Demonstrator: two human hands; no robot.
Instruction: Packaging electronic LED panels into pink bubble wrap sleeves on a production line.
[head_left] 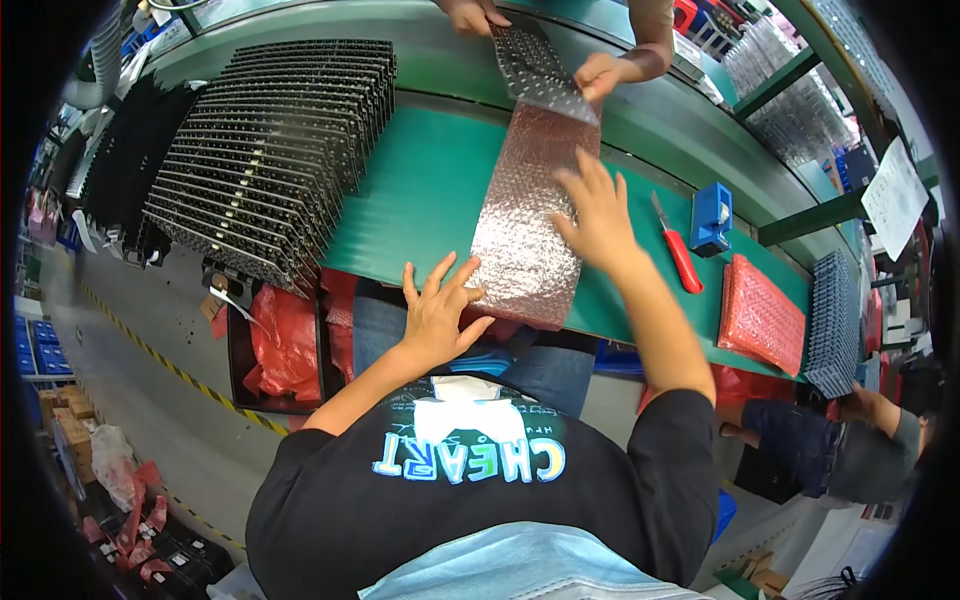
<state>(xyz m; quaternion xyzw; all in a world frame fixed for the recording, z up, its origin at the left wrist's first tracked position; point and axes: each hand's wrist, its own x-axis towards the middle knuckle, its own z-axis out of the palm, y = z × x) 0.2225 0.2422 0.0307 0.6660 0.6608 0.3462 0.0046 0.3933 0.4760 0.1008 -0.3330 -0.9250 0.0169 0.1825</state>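
Observation:
A long pinkish bubble-wrap bag [525,215] lies across the green work mat [425,185] in front of me. My left hand [440,310] rests at the bag's near left edge, its fingers spread and holding nothing. Above the bag's right side is my right hand [603,215], open with fingers apart and slightly blurred; whether it touches the film I cannot tell. At the bag's far end, a dark perforated panel [540,70] is held by another person's two hands [605,75], its near edge over the bag.
Many dark slotted panels [270,150] stand in a row at left. On the right lie a red-handled knife [680,250], a blue tape dispenser [711,218], red bubble-wrap bags [763,315] and a grey-blue stack [835,320]. A bin of red film [280,345] stands below left.

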